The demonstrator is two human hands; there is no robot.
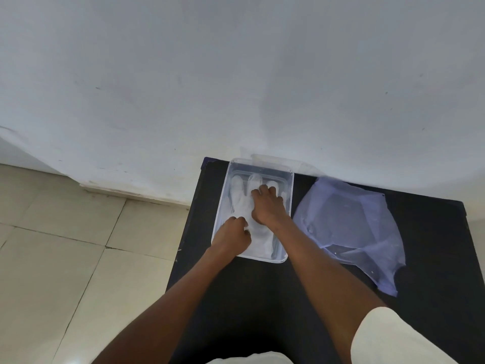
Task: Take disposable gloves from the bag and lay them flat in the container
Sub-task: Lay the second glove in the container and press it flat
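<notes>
A clear plastic container (288, 191) stands on the black table, near its far left corner. A translucent white disposable glove (240, 195) lies flat inside it, fingers pointing away from me. My right hand (267, 206) presses down on the glove's palm and fingers with curled fingers. At the near left of the container, my left hand (232, 236) pinches the glove's cuff side. The pale blue plastic bag (351, 229) lies flattened on the table to the right of the container.
The black table (257, 298) is pushed against a white wall (236, 88). A clear lid (275, 160) leans behind the container against the wall. Beige floor tiles (65, 245) lie to the left of the table's edge.
</notes>
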